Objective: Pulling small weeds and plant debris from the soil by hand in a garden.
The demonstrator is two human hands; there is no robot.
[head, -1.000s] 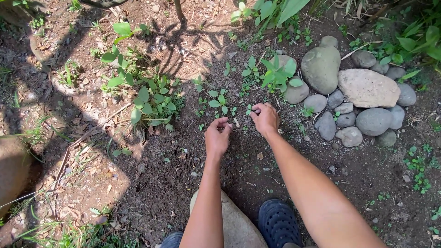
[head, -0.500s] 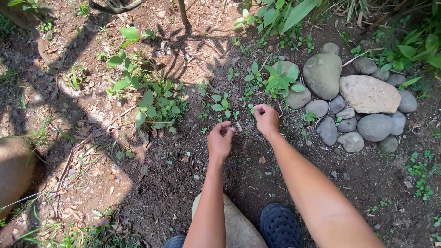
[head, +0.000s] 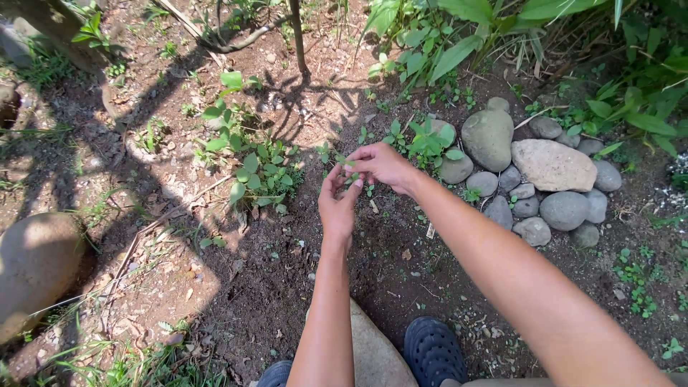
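Outdoors, bare dark soil (head: pixel 287 287) underfoot, half in sun, half in leaf shadow. A heap of grey rounded stones (head: pixel 552 179) sits at three o'clock, a big boulder (head: pixel 32 269) at nine, a thin stem (head: pixel 297 36) at twelve, broad-leaved plants (head: pixel 251 161) at eleven. A flat stone (head: pixel 369 355) and a dark clog shoe (head: pixel 433 351) lie at six.

Dead centre, both hands meet over a small green seedling (head: pixel 347 163) with a few little oval leaves. The left hand (head: pixel 337 204) is half curled, fingers up, touching the right. The right hand (head: pixel 383 165) has its fingertips pinched together at the seedling's leaves; whether it truly grips the plant, I cannot tell.
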